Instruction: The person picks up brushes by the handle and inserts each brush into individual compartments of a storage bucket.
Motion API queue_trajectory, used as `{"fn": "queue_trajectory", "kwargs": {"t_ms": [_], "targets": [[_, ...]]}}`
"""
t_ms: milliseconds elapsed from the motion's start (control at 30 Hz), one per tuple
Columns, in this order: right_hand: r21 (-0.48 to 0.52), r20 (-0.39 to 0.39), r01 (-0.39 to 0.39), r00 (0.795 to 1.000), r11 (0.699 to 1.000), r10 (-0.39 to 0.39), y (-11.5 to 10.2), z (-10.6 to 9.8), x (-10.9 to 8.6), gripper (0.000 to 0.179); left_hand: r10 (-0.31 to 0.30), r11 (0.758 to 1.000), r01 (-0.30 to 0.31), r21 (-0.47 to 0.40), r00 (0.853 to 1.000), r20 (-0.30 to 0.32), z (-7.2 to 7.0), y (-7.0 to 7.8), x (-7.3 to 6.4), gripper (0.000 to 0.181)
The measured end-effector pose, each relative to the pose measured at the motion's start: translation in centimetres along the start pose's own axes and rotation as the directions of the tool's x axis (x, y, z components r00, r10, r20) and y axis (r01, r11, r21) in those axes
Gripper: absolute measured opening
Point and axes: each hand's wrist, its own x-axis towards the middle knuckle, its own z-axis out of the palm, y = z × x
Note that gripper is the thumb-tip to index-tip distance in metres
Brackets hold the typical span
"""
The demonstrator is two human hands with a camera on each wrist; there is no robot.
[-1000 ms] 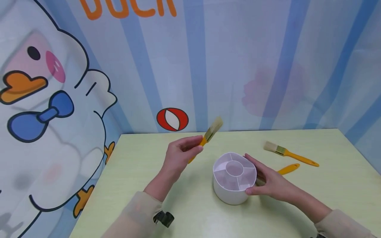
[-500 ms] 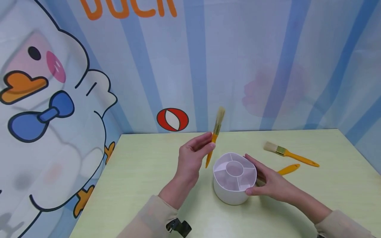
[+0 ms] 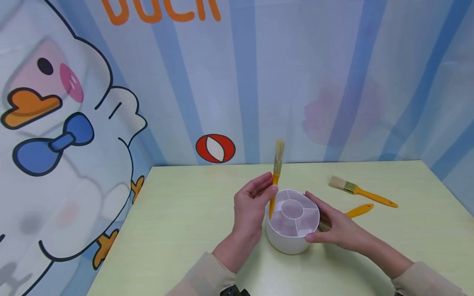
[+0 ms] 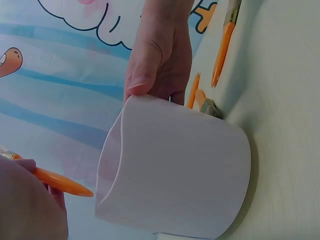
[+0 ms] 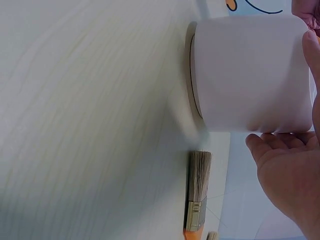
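My left hand (image 3: 252, 205) pinches a paintbrush (image 3: 277, 166) by its yellow handle, bristles up. The handle's lower tip overlaps the left side of a round white divided organizer (image 3: 286, 243); in the left wrist view the tip (image 4: 82, 191) is right at the open rim. Standing on the table, the organizer has a round centre cup with several compartments about it. My right hand (image 3: 342, 228) grips its right side, thumb near the front rim and fingers behind. In the right wrist view, fingertips (image 5: 280, 140) press the organizer's wall (image 5: 250, 75).
Right of the organizer, one paintbrush (image 3: 359, 210) lies partly hidden behind my right hand. Farther back lies another paintbrush (image 3: 349, 188) with a yellow handle. A pale table (image 3: 177, 230) bears them all, with a printed duck backdrop (image 3: 274, 82) behind and to the left.
My left hand has moved right to the organizer, turning the paintbrush from slanted to nearly upright and lowering its handle tip to the rim. The right hand and organizer have stayed put.
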Motion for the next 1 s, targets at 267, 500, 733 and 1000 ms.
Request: {"fn": "queue_trajectory", "kwargs": {"t_ms": [267,500,733,1000], "targets": [[-0.004,-0.002,0.0,1.0,1.0,0.0,0.0,0.1,0.0,0.107,0.024,1.0,-0.024,0.016,1.0,-0.016,0.5,-0.7,-0.7,0.032],[-0.011,0.0,-0.015,1.0,1.0,0.015,-0.1,0.0,-0.1,0.107,0.034,0.999,-0.034,0.02,0.999,-0.009,0.6,-1.0,-1.1,0.031],[-0.013,-0.005,-0.004,1.0,1.0,0.004,-0.1,0.0,0.0,0.107,0.044,0.996,-0.042,0.074,0.999,-0.026,0.6,-1.4,-1.7,0.032],[-0.025,-0.015,-0.002,1.0,1.0,0.002,-0.1,0.1,-0.1,0.107,0.086,0.991,-0.084,0.103,0.996,-0.016,0.3,-2.2,-2.4,0.033]]}}
